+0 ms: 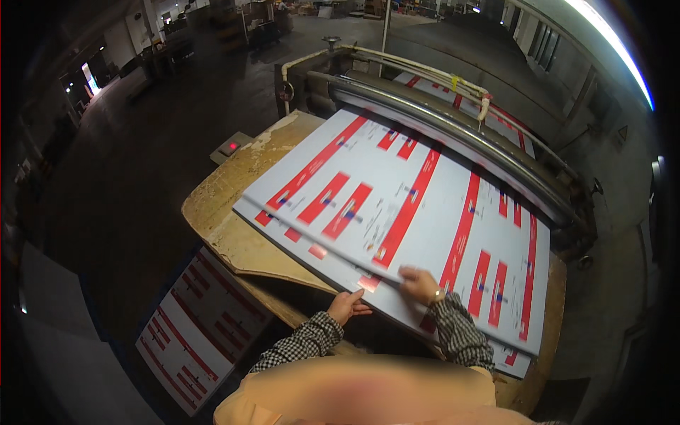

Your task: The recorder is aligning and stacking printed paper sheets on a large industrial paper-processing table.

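Note:
A large white printed sheet (425, 185) with red bands lies over a sloping table, its far edge reaching a metal roller. A second printed sheet (316, 251) shows beneath it as a strip along the near edge, slightly offset. My left hand (347, 307) grips the lower sheet's near edge, thumb on top and fingers curled below. To its right, my right hand (420, 284), slightly blurred, is closed at the upper sheet's near edge, the fingertips partly hidden.
The roller machine (453, 120) spans the far side, with more printed sheet behind it. A worn wooden tabletop (223, 219) sticks out at the left, near a small box with a red light (232, 146). Below left lies another stack of printed sheets (185, 333).

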Motion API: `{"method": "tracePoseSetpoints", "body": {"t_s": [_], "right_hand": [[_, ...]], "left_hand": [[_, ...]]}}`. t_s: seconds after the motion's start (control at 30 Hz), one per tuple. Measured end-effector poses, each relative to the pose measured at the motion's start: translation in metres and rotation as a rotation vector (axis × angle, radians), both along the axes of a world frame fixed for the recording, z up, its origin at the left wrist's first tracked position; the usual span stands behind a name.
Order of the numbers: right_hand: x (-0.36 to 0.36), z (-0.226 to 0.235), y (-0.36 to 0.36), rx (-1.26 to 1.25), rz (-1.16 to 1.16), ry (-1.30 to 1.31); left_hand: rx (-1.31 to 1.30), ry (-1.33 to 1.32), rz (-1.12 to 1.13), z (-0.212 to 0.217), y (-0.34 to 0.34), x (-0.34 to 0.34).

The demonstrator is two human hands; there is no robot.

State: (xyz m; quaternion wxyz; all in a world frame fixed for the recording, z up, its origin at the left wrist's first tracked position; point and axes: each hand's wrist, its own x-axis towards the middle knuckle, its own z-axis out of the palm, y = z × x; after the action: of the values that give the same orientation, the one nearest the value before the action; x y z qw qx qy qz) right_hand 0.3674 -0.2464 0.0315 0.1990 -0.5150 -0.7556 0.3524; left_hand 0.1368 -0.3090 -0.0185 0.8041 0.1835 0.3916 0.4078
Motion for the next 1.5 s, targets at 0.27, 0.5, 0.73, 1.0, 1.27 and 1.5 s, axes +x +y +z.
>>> {"method": "tracePoseSetpoints", "body": {"t_s": [0.27,0.5,0.73,1.0,1.27,1.5], "right_hand": [[-0.036,0.002,-0.033,-0.038,0.209,-0.508],[-0.007,0.048,-0.027,-0.188,0.283,-0.087],[-0.002,0.085,-0.038,0.021,0.106,0.195],[-0.009,0.016,-0.055,-0.025,0.186,0.077],[0.002,-0.011,0.015,-0.067,-0.112,-0.076],[-0.039,-0.003,-0.041,0.016,0.167,-0.456]], "left_hand": [[0.051,0.002,0.017,0.001,-0.003,-0.005],[0.072,-0.118,-0.101,-0.006,-0.004,-0.010],[-0.070,0.117,0.077,0.018,-0.001,0.006],[0.006,0.041,0.099,-0.019,-0.002,-0.006],[0.035,0.013,0.003,0.005,-0.002,0.002],[0.068,-0.036,0.002,0.002,-0.004,-0.004]]}}
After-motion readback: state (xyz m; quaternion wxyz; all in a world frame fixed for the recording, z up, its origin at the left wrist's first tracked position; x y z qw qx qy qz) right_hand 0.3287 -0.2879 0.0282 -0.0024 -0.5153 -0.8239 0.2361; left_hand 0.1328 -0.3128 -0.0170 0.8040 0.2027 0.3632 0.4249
